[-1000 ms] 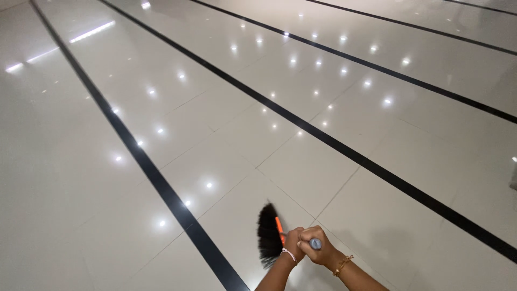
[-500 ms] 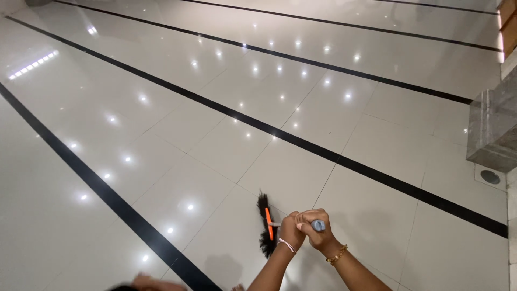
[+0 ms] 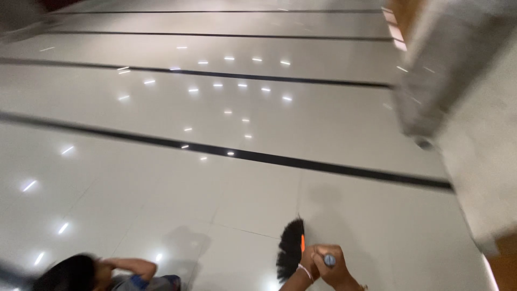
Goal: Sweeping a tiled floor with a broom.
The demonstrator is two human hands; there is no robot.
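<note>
Both of my hands clasp the top of a broom handle at the bottom middle of the view. My right hand wraps the grey handle end, and my left hand, with a thin bracelet at the wrist, grips just beside it. The broom's black bristles fan out on the glossy white tile floor, with an orange band where the bristles meet the handle.
A small person sits or crouches at the bottom left corner. Black stripes cross the floor. A grey block-like column base and a pale wall stand at the right.
The view has swung to the right, bringing the column and wall closer and larger. The small person at bottom left has come further into view. My hands still hold the broom.
</note>
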